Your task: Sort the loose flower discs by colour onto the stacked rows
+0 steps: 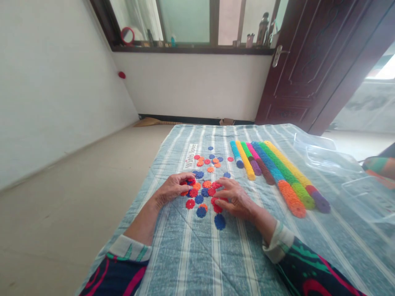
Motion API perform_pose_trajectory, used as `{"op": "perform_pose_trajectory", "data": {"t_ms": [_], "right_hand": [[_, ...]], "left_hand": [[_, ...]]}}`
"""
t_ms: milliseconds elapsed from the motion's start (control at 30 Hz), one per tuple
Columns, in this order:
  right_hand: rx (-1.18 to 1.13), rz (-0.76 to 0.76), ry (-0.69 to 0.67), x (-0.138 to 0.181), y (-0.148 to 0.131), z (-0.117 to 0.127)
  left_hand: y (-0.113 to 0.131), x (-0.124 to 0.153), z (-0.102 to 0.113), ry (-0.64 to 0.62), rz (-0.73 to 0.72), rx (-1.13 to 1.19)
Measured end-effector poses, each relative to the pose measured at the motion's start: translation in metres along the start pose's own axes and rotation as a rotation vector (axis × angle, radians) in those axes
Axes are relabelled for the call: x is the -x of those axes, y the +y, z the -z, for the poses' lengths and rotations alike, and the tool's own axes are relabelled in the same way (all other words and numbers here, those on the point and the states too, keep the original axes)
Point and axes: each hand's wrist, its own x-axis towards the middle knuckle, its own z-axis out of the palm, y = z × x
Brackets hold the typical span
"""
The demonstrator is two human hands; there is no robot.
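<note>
Small notched plastic discs in red, orange and blue lie loosely scattered on the striped cloth, among them a blue disc (220, 222) nearest me and a red disc (190, 204). At the left of the pile is my left hand (173, 190), its thumb and fingers closed around a few red and orange discs (190, 181). My right hand (236, 198) rests at the pile's right side, fingers apart, the tips touching red discs (217, 208). Nothing shows gripped in it. Fingertips partly cover the discs under them.
Sorted stacks of discs lie in long rows to the right, such as a blue-and-orange row (279, 181) and a yellow row (246, 161). Clear plastic containers (333, 159) stand at the far right. The striped cloth (185, 255) ends at the left above the floor.
</note>
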Motion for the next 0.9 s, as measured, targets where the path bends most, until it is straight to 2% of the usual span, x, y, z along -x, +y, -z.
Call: {"op": "perform_pose_trajectory", "data": {"t_ms": [100,333,600,900], "right_hand": [[0.065,0.023,-0.076,-0.002,-0.011,0.002],[0.201,-0.086,-0.194,-0.01,-0.022,-0.002],[0.291,-0.217,-0.172,-0.014,-0.021,-0.009],[0.263,-0.224,-0.244,-0.021,-0.027,-0.009]], "left_hand": [[0.0,0.0,-0.001,-0.005,0.006,-0.009],[0.0,0.0,-0.002,0.025,-0.016,-0.022],[0.0,0.0,-0.002,0.006,-0.014,-0.074],[0.0,0.0,-0.002,-0.002,-0.034,-0.121]]}}
